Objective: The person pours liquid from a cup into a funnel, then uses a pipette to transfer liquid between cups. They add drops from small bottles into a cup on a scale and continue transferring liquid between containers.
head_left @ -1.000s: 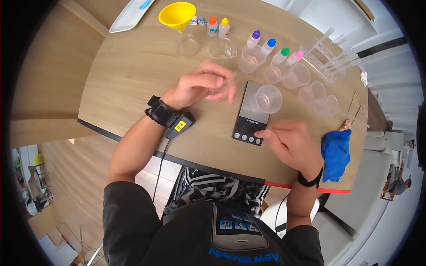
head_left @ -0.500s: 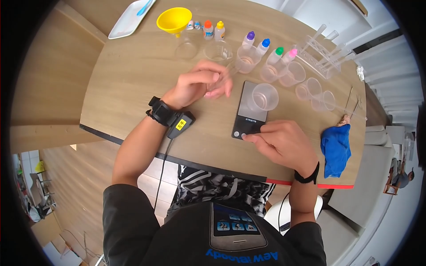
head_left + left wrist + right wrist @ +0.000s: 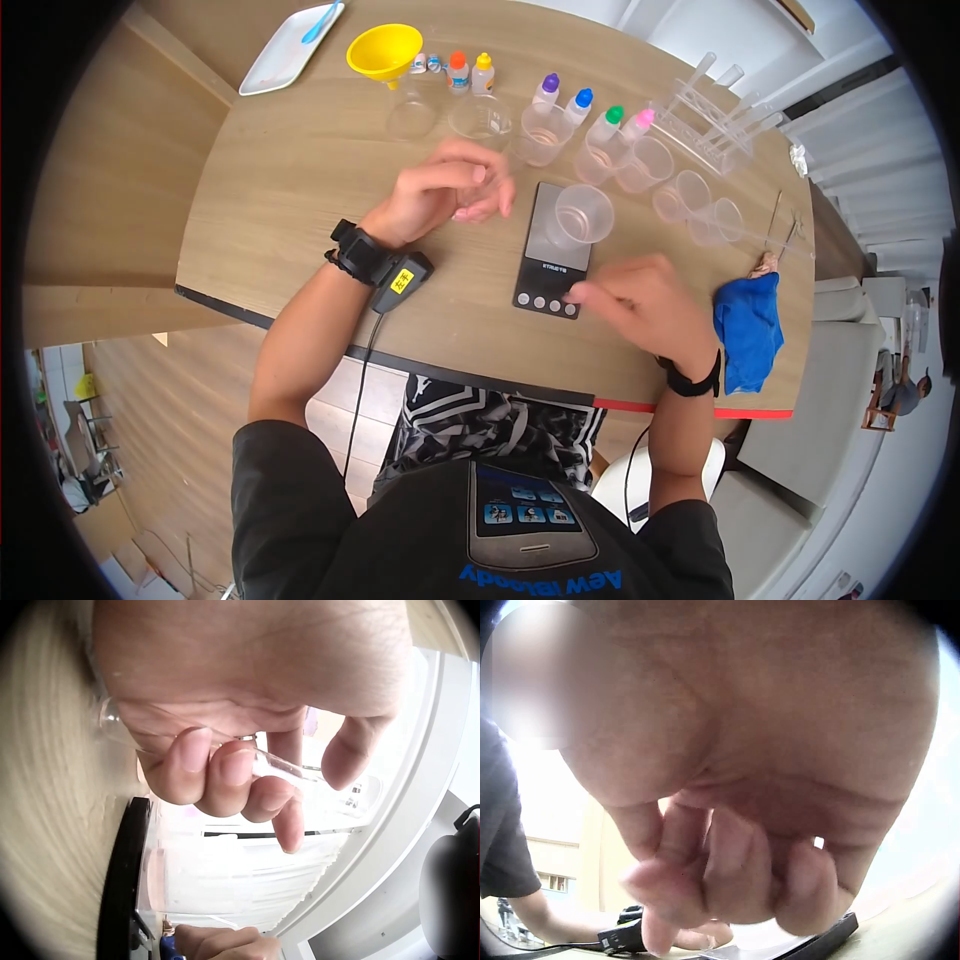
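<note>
My left hand (image 3: 440,190) is raised over the table, its fingers curled round a clear slim tube (image 3: 281,766). In the left wrist view the tube crosses the fingers, a rounded end at one side and a wider end at the other. My right hand (image 3: 645,305) is over the near right corner of the black digital scale (image 3: 533,283), a fingertip close to the rightmost of its round buttons. Its other fingers curl toward the palm and hold nothing. On the scale's plate stands a clear plastic cup (image 3: 584,214).
Beyond the scale stand more clear cups (image 3: 643,165), dropper bottles with coloured caps (image 3: 583,100) and a test tube rack (image 3: 705,125). A yellow funnel (image 3: 385,52) and a white tray (image 3: 290,55) are at far left. To the right lies a blue cloth (image 3: 748,330).
My right fingertip has gone from the scale's right-hand button to its left-hand buttons and back to the right. My left hand keeps its grip on the tube. The head view has shifted slightly.
</note>
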A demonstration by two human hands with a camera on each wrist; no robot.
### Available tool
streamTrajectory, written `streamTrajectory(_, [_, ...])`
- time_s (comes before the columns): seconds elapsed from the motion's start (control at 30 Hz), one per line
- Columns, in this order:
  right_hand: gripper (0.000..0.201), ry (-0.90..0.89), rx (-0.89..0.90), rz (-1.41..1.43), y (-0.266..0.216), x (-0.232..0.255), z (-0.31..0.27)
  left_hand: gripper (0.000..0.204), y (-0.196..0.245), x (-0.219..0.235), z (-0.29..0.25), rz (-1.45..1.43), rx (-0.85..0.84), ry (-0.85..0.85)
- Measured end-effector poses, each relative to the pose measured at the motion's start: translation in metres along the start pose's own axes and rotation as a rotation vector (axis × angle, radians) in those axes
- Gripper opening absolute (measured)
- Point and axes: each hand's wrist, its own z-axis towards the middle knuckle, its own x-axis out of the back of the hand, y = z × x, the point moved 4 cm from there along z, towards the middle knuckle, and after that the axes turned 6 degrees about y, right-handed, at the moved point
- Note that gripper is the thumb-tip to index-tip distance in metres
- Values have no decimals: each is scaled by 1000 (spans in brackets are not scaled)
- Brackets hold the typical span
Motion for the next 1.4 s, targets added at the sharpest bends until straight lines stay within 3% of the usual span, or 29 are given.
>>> streamTrajectory(0.1, [46, 104, -122, -62, 15, 11, -5, 41, -1, 1, -1, 7, 3, 8])
streamTrajectory(0.2, [45, 69, -61, -242, 12, 14, -1, 41, -1, 2, -1, 5, 0, 20])
streamTrajectory(0.9, [37, -134, -27, -306, 1, -11, 4, 40, 0, 0, 0, -13, 2, 20])
streamTrajectory(1.2, [36, -143, -48, -299, 0, -12, 5, 39, 0, 1, 0, -11, -3, 1])
streamTrajectory(1.4, [35, -113, 28, -310, 1, -12, 3, 35, -4, 4, 1, -29, 0, -5])
